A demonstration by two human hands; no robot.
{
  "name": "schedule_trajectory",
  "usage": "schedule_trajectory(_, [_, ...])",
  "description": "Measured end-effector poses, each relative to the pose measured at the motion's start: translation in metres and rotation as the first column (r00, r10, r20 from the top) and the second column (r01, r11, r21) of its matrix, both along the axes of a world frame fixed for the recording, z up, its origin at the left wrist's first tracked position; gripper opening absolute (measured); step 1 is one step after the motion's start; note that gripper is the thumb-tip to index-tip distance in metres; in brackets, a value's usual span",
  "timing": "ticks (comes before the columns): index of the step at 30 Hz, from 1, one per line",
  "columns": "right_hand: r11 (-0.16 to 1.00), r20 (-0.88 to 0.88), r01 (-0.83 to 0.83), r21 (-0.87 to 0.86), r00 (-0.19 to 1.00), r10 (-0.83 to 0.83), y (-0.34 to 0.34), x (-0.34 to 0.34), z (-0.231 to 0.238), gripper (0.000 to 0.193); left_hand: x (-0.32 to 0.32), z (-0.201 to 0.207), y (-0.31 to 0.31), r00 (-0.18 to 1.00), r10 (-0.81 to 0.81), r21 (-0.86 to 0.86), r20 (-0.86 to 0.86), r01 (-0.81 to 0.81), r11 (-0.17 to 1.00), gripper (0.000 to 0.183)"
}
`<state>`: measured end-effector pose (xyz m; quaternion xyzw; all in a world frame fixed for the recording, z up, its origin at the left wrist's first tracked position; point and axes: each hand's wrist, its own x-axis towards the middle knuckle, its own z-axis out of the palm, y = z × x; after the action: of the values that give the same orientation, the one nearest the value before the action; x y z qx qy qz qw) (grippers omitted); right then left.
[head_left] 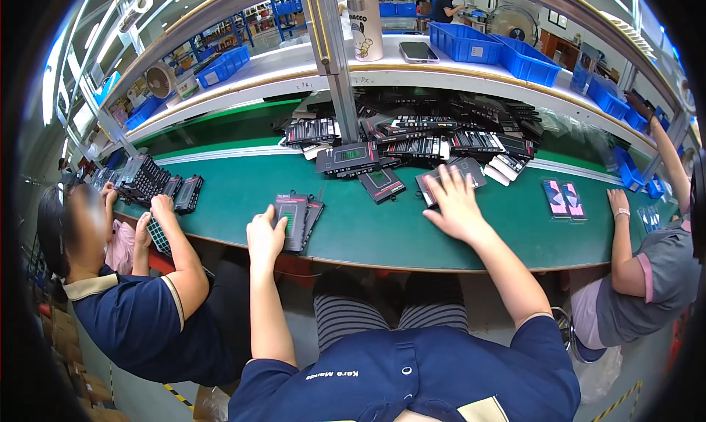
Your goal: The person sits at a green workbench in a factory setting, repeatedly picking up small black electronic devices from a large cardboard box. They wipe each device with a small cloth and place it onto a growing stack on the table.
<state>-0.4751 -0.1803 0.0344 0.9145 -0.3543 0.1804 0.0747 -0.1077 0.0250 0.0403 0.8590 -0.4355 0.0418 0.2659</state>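
Observation:
My left hand (266, 238) is closed at the left edge of a flat black retail box (294, 234) with a green panel, its thumb lying over that edge. A second black box (314, 215) sticks out from under it on the right. Fingers spread, my right hand (454, 201) rests palm down over another black box (471, 172), which it partly covers. Between my hands lies a single black box (382, 184) with a hang tab, in front of a large loose heap of similar boxes (419, 139).
A metal post (336, 76) rises through the heap to a shelf holding a tumbler (365, 25), a phone (418, 52) and blue bins (463, 43). Co-workers sit left (147, 297) and right (640, 275). Two pink-and-black packs (564, 199) lie rightward on the green table (220, 209).

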Motion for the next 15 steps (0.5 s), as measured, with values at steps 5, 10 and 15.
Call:
schedule_trajectory(5, [0.963,-0.078,0.193,0.188,0.980,-0.181,0.038,0.006,0.001,0.082,-0.047,0.007,-0.010,0.998,-0.005,0.298,0.060,-0.013,0.955,0.090])
schedule_trajectory(10, [0.984,0.094,0.142,0.111,0.984,-0.152,0.104,0.018,-0.017,0.061,-0.065,-0.006,-0.032,0.950,0.018,0.227,0.312,-0.094,0.969,0.080])
schedule_trajectory(15, [0.949,0.418,-0.232,0.215,0.900,0.125,0.127,0.009,-0.021,0.052,-0.153,0.000,-0.056,0.576,-0.816,-0.040,0.056,0.818,0.574,0.063])
